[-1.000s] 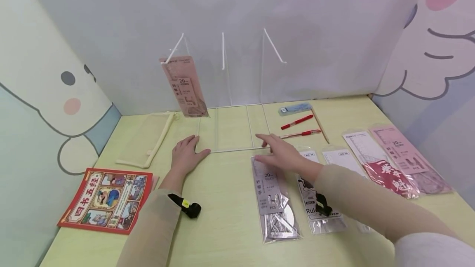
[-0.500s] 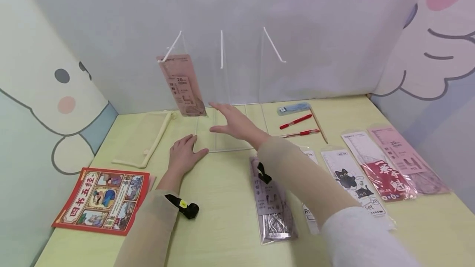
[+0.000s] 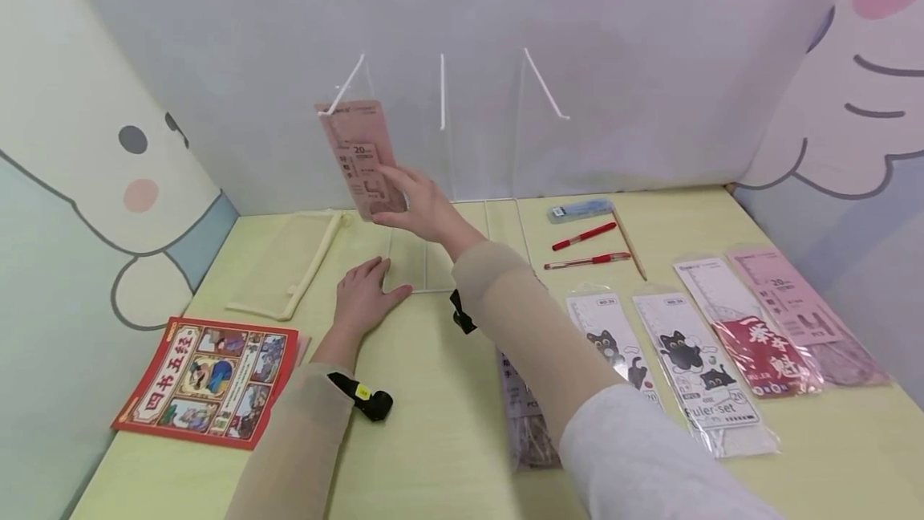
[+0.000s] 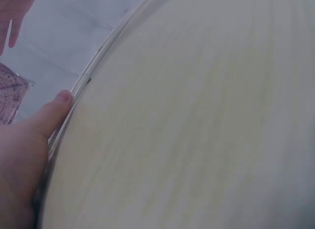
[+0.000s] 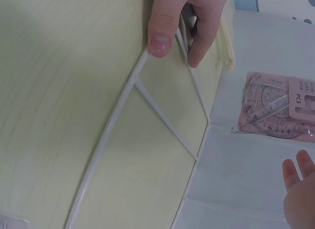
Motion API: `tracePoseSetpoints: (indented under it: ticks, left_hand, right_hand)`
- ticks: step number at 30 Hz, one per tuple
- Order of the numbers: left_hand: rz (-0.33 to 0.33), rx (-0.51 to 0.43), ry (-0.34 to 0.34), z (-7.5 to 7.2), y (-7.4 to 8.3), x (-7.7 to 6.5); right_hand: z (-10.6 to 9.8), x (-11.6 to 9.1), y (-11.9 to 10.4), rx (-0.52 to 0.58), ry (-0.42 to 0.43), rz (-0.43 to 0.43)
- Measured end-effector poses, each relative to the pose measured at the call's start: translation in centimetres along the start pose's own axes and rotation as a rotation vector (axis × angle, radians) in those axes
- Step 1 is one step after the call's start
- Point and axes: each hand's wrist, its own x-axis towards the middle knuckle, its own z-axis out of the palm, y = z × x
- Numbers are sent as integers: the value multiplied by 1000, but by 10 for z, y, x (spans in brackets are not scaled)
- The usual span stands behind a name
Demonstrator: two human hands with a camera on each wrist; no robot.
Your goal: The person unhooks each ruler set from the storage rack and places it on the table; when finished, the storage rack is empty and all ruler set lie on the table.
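A pink ruler-set packet hangs from the left prong of a white wire rack. My right hand is at the packet's lower right side, thumb and fingers spread; in the right wrist view its fingertips show just apart from the plastic. My left hand rests on the front left corner of the rack's base, with its thumb on the front wire and a finger by the side wire. The rack's middle prong and right prong hold nothing.
Several packaged ruler sets, including a black-cat one and a red-and-white one, lie at right. Behind them are red pens, a pencil and a blue case. A mesh pouch and red book lie at left.
My right hand has moved left and up from the table packets, across the rack's base, to the hanging pink packet. The left hand has stayed on the base.
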Motion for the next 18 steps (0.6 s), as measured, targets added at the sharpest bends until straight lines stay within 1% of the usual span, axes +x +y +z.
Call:
tracePoseSetpoints:
  ticks: [5,9,13,16,18]
  left_hand:
    - [-13,3,0,0,-1,-2]
    - [-10,7,-2,0,-2,-2]
    - [-6,10,0,0,-3,-2]
    - [-3,10,1,0,-3,-2]
    - [-1,8,3,0,-3,-2]
  right_hand:
    - [3,2,-6,2,-3,27]
    - [3,0,-5,15,7,49]
    - [-2,-3,0,119,69,98]
    - [-6,-6,4,218,126,139]
    - [-9,-8,4,246,156,160]
